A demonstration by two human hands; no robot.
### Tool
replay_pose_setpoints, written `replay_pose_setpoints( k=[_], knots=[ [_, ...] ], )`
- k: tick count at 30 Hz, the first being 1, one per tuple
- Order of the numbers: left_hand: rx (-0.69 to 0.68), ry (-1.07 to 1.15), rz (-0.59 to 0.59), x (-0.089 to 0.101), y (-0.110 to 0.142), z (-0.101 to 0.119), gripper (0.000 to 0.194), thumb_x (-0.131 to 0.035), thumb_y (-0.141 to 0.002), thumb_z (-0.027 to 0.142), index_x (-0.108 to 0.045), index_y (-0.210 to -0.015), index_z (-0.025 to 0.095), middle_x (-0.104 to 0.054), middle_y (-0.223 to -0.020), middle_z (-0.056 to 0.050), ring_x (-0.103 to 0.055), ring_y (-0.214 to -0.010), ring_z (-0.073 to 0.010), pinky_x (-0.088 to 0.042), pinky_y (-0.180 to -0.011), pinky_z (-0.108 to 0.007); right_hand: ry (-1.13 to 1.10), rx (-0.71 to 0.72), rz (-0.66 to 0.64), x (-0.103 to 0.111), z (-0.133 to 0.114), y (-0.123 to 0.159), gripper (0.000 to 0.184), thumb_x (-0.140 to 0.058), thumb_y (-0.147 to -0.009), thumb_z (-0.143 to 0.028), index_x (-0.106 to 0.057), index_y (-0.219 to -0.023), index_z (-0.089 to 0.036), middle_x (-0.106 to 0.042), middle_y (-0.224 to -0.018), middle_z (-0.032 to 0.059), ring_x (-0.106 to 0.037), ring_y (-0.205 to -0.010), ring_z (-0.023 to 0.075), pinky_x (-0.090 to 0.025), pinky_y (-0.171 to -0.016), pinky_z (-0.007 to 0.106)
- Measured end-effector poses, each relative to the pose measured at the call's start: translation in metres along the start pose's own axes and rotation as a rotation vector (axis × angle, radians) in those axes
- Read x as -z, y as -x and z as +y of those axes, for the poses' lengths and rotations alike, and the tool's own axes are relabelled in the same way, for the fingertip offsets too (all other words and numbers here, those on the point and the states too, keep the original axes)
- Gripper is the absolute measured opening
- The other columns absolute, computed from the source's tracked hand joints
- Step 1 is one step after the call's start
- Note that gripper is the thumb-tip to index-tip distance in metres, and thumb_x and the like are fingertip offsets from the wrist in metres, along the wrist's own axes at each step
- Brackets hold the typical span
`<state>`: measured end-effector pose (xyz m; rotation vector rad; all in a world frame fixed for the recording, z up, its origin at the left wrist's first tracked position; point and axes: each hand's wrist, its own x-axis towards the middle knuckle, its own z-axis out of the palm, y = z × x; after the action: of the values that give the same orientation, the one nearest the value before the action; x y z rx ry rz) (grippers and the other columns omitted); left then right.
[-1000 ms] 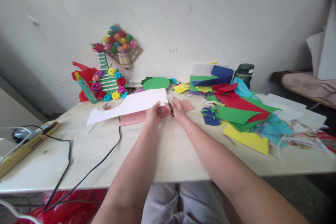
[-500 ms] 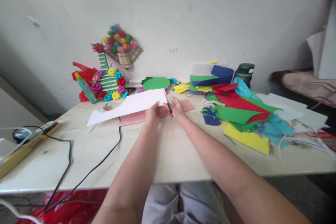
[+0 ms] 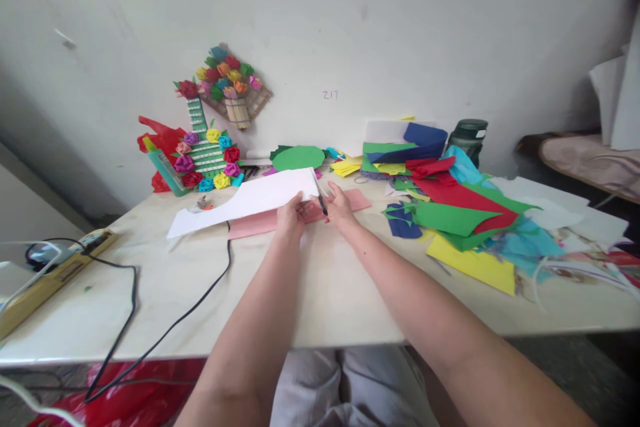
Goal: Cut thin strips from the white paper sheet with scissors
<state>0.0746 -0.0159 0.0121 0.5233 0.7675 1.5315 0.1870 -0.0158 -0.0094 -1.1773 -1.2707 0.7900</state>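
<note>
Above tabletop (image 3: 345, 280) | hands (image 3: 291, 217) | scissors (image 3: 323, 204) | smooth white sheet (image 3: 260, 195), curved edge

Bare left hand (image 3: 291, 215) gripping white paper (image 3: 260, 195), right hand (image 3: 340, 208) working scissors (image 3: 323, 204) at its edge, pink sheet (image 3: 255, 223) beneath on a pale table (image 3: 340, 287), colored paper scraps (image 3: 450, 217) piled to the right.

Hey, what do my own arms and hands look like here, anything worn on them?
Your left hand and right hand are ungloved; I can't tell about rings. Both bare forearms show no sleeve, watch or bracelet. Below them are light grey cloth trousers.
</note>
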Motion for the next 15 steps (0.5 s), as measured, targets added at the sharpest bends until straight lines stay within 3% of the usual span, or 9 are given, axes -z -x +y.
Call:
replay_pose_setpoints(
  k=[2,5,8,12,15],
  knots=[
    [-0.009,0.0,0.007,-0.002,0.003,-0.002,0.007,-0.059,-0.069,0.012,-0.059,-0.076,0.009,-0.063,-0.06,-0.006,-0.059,-0.05,-0.0129,-0.049,-0.053,-0.023,0.054,-0.035,0.014,0.0,-0.002,0.001,0.074,-0.063,-0.065,-0.038,-0.037,-0.132,-0.02,-0.059,-0.071,0.0006,-0.051,-0.044,0.0109,-0.045,-0.042,0.025],
    [-0.061,-0.017,-0.036,-0.007,0.009,-0.008,0.013,-0.064,-0.067,0.019,-0.06,-0.074,0.009,-0.063,-0.061,-0.005,-0.059,-0.051,-0.0127,-0.048,-0.055,-0.024,0.146,0.017,0.078,0.001,-0.004,0.001,0.073,-0.064,-0.064,-0.038,-0.04,-0.129,-0.018,-0.063,-0.088,0.0074,-0.062,-0.075,0.0198,-0.05,-0.064,0.03],
    [-0.135,-0.033,-0.083,-0.01,0.012,-0.014,0.016,-0.069,-0.063,0.02,-0.06,-0.071,0.009,-0.062,-0.06,-0.003,-0.059,-0.052,-0.0114,-0.047,-0.056,-0.023,0.217,0.04,0.101,0.001,-0.005,0.001,0.075,-0.064,-0.064,-0.041,-0.038,-0.13,-0.016,-0.064,-0.095,0.0101,-0.056,-0.1,0.0241,-0.045,-0.083,0.035],
    [-0.2,-0.003,-0.04,-0.008,0.006,-0.014,0.014,-0.068,-0.061,0.016,-0.059,-0.069,0.01,-0.062,-0.06,-0.002,-0.058,-0.052,-0.0103,-0.046,-0.055,-0.022,0.233,0.041,0.055,0.0,-0.007,0.007,0.072,-0.063,-0.066,-0.044,-0.039,-0.129,-0.018,-0.064,-0.095,0.0092,-0.056,-0.102,0.0245,-0.043,-0.085,0.037],
    [-0.276,0.0,-0.048,-0.003,-0.001,-0.009,0.018,-0.068,-0.061,0.017,-0.059,-0.075,0.011,-0.063,-0.064,-0.003,-0.06,-0.054,-0.0118,-0.047,-0.057,-0.024,0.179,0.075,-0.043,-0.002,-0.007,0.014,0.065,-0.06,-0.069,-0.045,-0.042,-0.127,-0.02,-0.065,-0.083,0.0048,-0.061,-0.088,0.0219,-0.046,-0.077,0.035]
  ],
)
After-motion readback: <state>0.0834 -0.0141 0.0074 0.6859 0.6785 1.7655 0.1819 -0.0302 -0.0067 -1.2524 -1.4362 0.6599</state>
